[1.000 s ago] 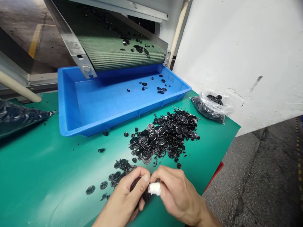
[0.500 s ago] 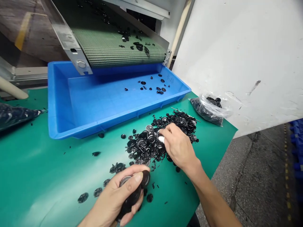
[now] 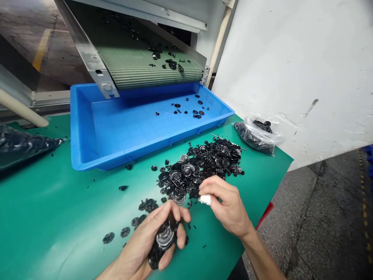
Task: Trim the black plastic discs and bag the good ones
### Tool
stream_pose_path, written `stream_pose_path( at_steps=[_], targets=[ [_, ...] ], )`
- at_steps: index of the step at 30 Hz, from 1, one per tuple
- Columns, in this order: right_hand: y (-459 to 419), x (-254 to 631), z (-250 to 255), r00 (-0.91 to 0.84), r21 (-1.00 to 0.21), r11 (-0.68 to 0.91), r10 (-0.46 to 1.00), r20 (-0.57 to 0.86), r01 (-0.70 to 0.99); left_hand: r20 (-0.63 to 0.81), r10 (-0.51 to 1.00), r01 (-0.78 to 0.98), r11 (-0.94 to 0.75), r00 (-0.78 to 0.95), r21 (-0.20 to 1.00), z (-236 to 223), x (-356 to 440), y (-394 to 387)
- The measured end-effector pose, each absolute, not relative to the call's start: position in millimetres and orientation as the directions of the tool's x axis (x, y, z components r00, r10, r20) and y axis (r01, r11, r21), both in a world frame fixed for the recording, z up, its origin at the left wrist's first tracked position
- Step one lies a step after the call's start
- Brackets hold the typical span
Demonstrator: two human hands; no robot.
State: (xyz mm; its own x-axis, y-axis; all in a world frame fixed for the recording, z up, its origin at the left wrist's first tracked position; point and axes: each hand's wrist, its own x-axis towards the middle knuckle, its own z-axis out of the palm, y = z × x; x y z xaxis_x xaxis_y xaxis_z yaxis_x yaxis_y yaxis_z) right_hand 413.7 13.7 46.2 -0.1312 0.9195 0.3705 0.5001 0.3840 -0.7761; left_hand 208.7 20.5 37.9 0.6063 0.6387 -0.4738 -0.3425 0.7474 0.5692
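One green table (image 3: pixel 72 217) bears one blue tray (image 3: pixel 131 134), one pile of black parts (image 3: pixel 204 163) before it, too jumbled to count, and two bags (image 3: pixel 256 138). My right hand (image 3: pixel 227 204) has just drawn back to the pile's near edge, bringing, I judge, both hands' work together; whether its pinched fingers grip one dark piece (image 3: pixel 193 193), I cannot tell. My left hand (image 3: pixel 151 233) clasps at least two black discs (image 3: pixel 165 236).

Green conveyor belt (image 3: pixel 128 74) over blue tray (image 3: pixel 140 152), white panel (image 3: pixel 305 58) rightward, perhaps a red bin (image 3: pixel 265 214).
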Motion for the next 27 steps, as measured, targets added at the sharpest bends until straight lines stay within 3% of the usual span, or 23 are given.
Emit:
stream_pose_path(
  at_steps=[6, 12, 14, 16, 20, 23, 27],
  targets=[
    [-9, 401, 43, -0.19, -0.816, 0.414, 0.91, 0.368, 0.403, -0.581, 0.595, -0.191, 0.771, 0.555, 0.608, 41, 221, 16],
    [-20, 404, 44, -0.116, -0.829, 0.367, 0.929, 0.352, 0.422, -0.541, 0.639, -0.014, 0.653, 0.547, 0.757, 47, 228, 7],
    [-24, 403, 44, -0.112, -0.845, 0.327, 0.944, 0.31, 0.424, -0.502, 0.695, 0.132, 0.515, 0.515, 0.847, 48, 229, 6],
    [-28, 401, 45, -0.073, -0.859, 0.239, 0.97, 0.232, 0.452, -0.381, 0.808, 0.302, 0.264, 0.449, 0.916, 47, 230, 4],
    [-31, 398, 49, 0.023, -0.859, 0.052, 0.997, 0.074, 0.509, -0.034, 0.882, 0.477, -0.221, 0.47, 0.851, 42, 232, 0],
    [-29, 400, 46, -0.011, -0.928, 0.036, 0.999, 0.035, 0.371, 0.073, 0.834, 0.464, -0.375, 0.548, 0.803, 37, 232, -2],
    [-24, 403, 30, -0.062, -0.998, -0.065, 0.996, -0.066, 0.025, 0.122, 0.807, 0.408, -0.416, 0.578, 0.813, 40, 235, 1]
  ],
)
